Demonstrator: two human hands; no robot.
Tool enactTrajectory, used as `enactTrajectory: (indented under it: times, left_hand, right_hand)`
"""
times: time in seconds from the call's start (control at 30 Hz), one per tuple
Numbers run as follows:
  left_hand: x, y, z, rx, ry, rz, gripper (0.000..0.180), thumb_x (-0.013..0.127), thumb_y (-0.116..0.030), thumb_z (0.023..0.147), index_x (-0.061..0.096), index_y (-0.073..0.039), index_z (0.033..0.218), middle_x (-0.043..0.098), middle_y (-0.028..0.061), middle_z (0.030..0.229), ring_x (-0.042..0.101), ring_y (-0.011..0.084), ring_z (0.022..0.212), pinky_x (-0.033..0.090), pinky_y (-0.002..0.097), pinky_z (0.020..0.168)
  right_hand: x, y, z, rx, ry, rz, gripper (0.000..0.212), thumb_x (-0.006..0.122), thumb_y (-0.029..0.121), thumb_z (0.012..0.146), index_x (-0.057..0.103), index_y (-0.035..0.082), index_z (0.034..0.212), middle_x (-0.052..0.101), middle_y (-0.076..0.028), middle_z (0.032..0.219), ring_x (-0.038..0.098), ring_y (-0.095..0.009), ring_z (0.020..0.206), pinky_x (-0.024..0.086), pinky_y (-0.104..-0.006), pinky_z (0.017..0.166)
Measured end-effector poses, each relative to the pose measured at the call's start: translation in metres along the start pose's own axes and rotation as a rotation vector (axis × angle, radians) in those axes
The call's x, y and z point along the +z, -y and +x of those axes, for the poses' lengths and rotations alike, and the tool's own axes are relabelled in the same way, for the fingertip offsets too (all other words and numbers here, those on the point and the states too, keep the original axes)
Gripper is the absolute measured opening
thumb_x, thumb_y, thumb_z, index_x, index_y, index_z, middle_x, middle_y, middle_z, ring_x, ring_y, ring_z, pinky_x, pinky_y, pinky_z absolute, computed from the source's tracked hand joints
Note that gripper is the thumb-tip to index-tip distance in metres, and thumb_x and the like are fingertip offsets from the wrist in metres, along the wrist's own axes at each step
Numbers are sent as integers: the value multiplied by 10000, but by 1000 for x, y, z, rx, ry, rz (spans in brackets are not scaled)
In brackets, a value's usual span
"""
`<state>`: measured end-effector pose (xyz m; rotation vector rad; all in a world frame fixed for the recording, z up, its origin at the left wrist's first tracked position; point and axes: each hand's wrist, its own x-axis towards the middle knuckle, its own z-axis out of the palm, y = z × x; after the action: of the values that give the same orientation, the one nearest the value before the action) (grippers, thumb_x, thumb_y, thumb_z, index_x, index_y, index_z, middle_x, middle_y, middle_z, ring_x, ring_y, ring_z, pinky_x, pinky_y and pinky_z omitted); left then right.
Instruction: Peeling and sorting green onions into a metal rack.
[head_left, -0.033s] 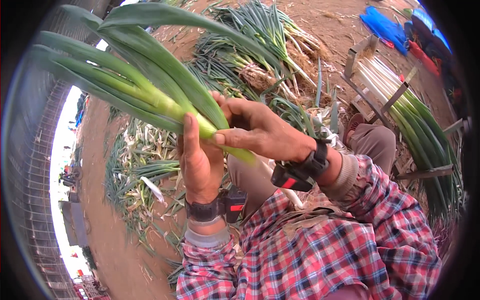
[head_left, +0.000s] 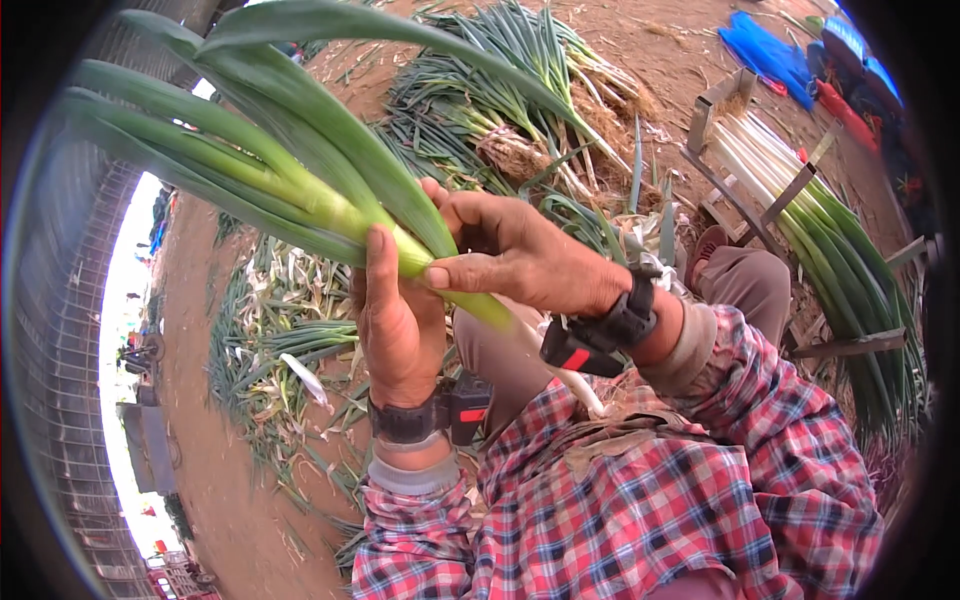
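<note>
A large green onion (head_left: 330, 212) lies slantwise across the view, its broad green leaves fanning to the upper left and its white root end down by my lap. My left hand (head_left: 402, 335) is closed round the stalk from below, thumb up along the near side and fingers hidden behind. Where the leaves meet the stalk, my right hand (head_left: 535, 255) pinches it between thumb and bent fingers. Whether the right fingers hold the whole stalk or just an outer layer, I cannot tell.
Untrimmed green onions (head_left: 520, 90) with roots lie heaped ahead on the dirt. Peeled leaf scraps (head_left: 290, 290) litter the ground at left. At right a rack (head_left: 720, 110) holds cleaned green onions (head_left: 800, 220). Blue plastic (head_left: 765, 55) lies at far right; wire mesh (head_left: 70, 350) borders the left.
</note>
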<state>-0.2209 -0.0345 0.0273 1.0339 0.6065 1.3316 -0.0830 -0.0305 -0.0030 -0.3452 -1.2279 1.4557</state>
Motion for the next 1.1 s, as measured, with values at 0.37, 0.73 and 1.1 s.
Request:
enactTrajectory:
  times: [0.37, 0.73, 1.1]
  left_hand:
    - [7, 31, 9, 12, -106, 178, 494, 509, -318, 1002, 437, 10, 1365, 547, 158, 1293, 550, 227, 1160, 445, 386, 1006]
    - [25, 41, 20, -51, -83, 31, 373, 567, -248, 979, 537, 41, 1214, 610, 110, 1118, 597, 181, 1003, 491, 327, 872]
    - [16, 46, 22, -202, -30, -72, 482, 478, -400, 1000, 455, -21, 1297, 595, 100, 1009, 585, 210, 932, 500, 395, 857]
  right_hand:
    - [-29, 5, 0, 174, 40, -306, 436, 711, 160, 825, 565, -37, 1186, 640, -8, 1012, 557, -75, 901, 463, -241, 798]
    - [-32, 26, -5, 153, -17, -245, 300, 722, 159, 806, 625, 31, 1059, 643, 5, 825, 564, -60, 692, 452, -222, 607]
    - [-62, 11, -88, 296, -277, -439, 154, 696, 149, 815, 582, 46, 796, 561, 24, 708, 509, -63, 635, 399, -239, 562]
